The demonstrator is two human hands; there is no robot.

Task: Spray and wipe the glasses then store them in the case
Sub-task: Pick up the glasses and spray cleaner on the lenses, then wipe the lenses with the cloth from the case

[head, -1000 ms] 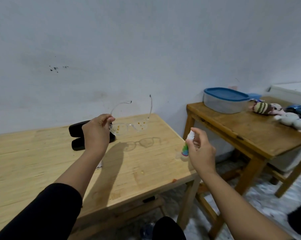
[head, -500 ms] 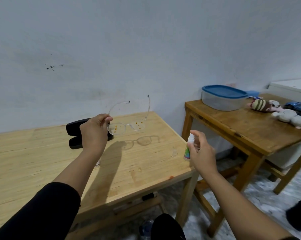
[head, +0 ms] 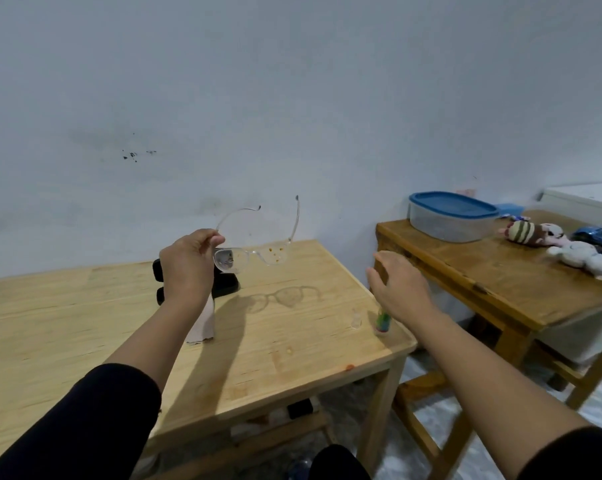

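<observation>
My left hand (head: 188,268) pinches the clear-framed glasses (head: 258,252) by their left corner and holds them up over the light wooden table (head: 85,327), temples pointing away toward the wall. Small orange specks dot the lenses. Behind that hand lies the open black case (head: 228,284), partly hidden. A pale pink cloth (head: 202,323) lies on the table under my left wrist. The small spray bottle (head: 382,322) with a green and blue label stands near the table's right edge, its clear cap (head: 356,318) beside it. My right hand (head: 398,284) hovers just above the bottle, fingers apart, holding nothing.
A darker wooden table (head: 500,282) stands to the right across a narrow gap, carrying a blue-lidded plastic container (head: 451,216), stuffed toys (head: 534,233) and a blue object at the far edge. A grey wall runs right behind both tables.
My right hand has set the spray bottle down at the table's right edge and let go of it, fingers now spread above it. The left hand still holds the glasses up.
</observation>
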